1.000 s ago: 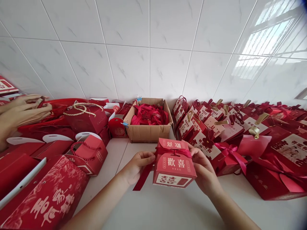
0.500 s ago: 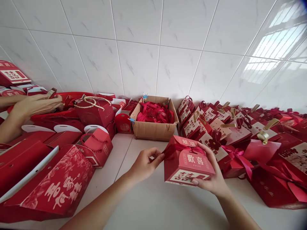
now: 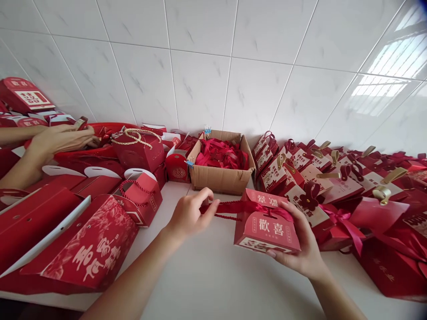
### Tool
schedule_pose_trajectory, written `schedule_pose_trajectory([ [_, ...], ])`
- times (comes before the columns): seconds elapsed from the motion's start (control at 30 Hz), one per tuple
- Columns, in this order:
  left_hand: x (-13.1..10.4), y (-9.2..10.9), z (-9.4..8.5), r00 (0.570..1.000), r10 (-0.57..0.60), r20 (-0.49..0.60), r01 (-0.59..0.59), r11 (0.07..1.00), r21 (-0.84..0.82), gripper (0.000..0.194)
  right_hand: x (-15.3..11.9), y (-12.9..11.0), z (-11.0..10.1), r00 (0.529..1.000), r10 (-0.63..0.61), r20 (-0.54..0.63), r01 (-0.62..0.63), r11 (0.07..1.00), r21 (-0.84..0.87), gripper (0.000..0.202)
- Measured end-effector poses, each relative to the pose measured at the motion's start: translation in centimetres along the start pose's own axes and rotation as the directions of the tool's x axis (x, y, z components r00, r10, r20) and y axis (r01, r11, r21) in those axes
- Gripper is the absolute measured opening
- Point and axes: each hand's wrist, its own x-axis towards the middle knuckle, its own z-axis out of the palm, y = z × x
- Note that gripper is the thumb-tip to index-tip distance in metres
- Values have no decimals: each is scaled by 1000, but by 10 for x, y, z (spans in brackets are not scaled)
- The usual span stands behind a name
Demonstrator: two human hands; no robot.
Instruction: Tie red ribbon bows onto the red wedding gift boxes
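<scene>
My right hand (image 3: 302, 242) grips a red gift box (image 3: 267, 226) by its right side, thumb at the lower front edge and fingers behind the top. The box has pale printed characters and is held tilted above the table. A dark red ribbon (image 3: 230, 207) crosses its top, with a small knot near the middle. My left hand (image 3: 191, 211), closed on the ribbon, holds it stretched out to the left of the box. Alongside the ribbon runs a twisted red cord handle (image 3: 227, 217), also reaching toward my left fingers; whether they grip it too is hidden.
A cardboard carton (image 3: 220, 180) of red ribbons stands against the tiled wall. Many finished-looking red boxes (image 3: 300, 200) crowd the right side. More boxes (image 3: 90, 249) fill the left, where another person's hands (image 3: 63, 140) work over a red basin (image 3: 116, 126).
My left hand has moved left, drawing the ribbon and cord handle out from the box. The box has tipped, so less of its front shows. The view has shifted slightly.
</scene>
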Motion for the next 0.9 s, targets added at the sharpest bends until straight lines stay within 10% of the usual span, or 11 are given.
schedule_pose_trajectory([
  [0.23, 1, -3, 14, 934, -293, 206, 324, 936, -139, 17, 0, -5, 7, 992, -125, 28, 128, 980, -154, 85],
  [0.67, -6, 1, 19, 998, -10, 64, 6, 997, 71, 64, 0, -5, 15, 976, -167, 137, 194, 958, -211, 84],
  [0.9, -8, 7, 19, 987, -158, 13, 158, 987, -38, 72, 0, -7, 12, 985, -161, 62, 170, 970, -175, 84],
])
